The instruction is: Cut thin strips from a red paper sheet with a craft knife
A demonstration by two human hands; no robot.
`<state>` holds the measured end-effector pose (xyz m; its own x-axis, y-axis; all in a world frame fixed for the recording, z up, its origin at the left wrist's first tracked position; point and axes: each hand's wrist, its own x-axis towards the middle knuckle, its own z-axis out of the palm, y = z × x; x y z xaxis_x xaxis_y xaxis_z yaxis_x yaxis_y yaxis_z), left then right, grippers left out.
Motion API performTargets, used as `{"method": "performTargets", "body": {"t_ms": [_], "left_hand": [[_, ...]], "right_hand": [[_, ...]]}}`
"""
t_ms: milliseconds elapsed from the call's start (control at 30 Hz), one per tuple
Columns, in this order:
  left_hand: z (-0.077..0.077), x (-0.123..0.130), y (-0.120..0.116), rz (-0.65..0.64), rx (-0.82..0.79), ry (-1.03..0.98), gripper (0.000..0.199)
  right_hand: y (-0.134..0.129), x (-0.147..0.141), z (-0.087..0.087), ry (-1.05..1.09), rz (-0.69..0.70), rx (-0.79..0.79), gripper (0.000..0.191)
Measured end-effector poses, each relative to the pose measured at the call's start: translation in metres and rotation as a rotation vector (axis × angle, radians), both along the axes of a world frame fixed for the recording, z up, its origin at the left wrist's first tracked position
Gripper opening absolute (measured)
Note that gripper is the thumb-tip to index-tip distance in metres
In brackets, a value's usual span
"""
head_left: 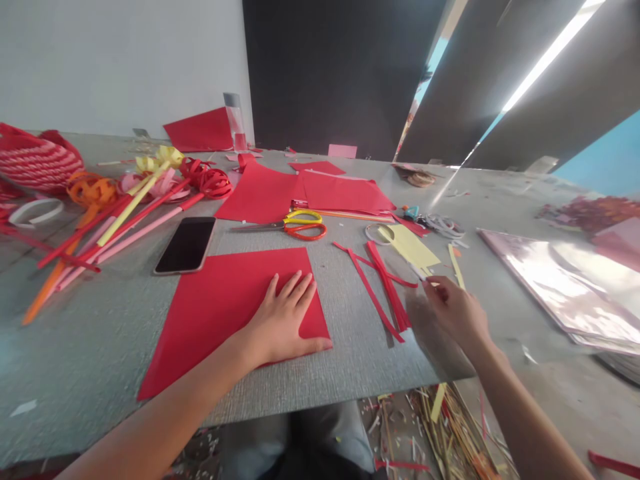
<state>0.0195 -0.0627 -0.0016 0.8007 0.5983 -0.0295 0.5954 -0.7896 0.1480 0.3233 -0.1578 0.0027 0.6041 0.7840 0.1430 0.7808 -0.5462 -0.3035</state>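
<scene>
My left hand (283, 320) lies flat with fingers spread on a sheet of red paper (215, 300) near the table's front edge. To the right, my right hand (457, 310) is pinched on a thin pale stick-like thing (418, 272), mostly hidden by the fingers, so its kind is unclear. Its tip points toward a yellow paper piece (413, 247) and a clear ring (379, 234), perhaps a tape roll. Between my hands lie narrow red paper strips (387, 287). Scissors (300, 225) with yellow and orange handles rest beyond the red sheet, and a phone (186, 245) touches its upper left.
Paper flowers on rolled stems (120, 207) and a red woven basket (40, 160) occupy the left. More red paper (265, 190) and a bottle (234, 123) stand farther back. Shiny plastic-wrapped sheets (565, 287) lie right. Scraps and sticks (445, 427) fill the space below the table.
</scene>
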Motion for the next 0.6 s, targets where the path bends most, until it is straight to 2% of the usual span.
{"method": "performTargets", "body": {"t_ms": [133, 433, 600], "left_hand": [[0.003, -0.002, -0.002, -0.023, -0.007, 0.014, 0.099], [0.004, -0.004, -0.001, -0.063, -0.054, 0.040, 0.101], [0.009, -0.005, -0.005, -0.119, -0.092, 0.028, 0.101]], "right_hand": [[-0.012, 0.003, -0.004, -0.083, 0.000, -0.079, 0.036], [-0.016, 0.005, -0.012, -0.296, 0.071, -0.039, 0.034], [-0.018, 0.003, -0.010, -0.343, 0.100, -0.067, 0.035]]}}
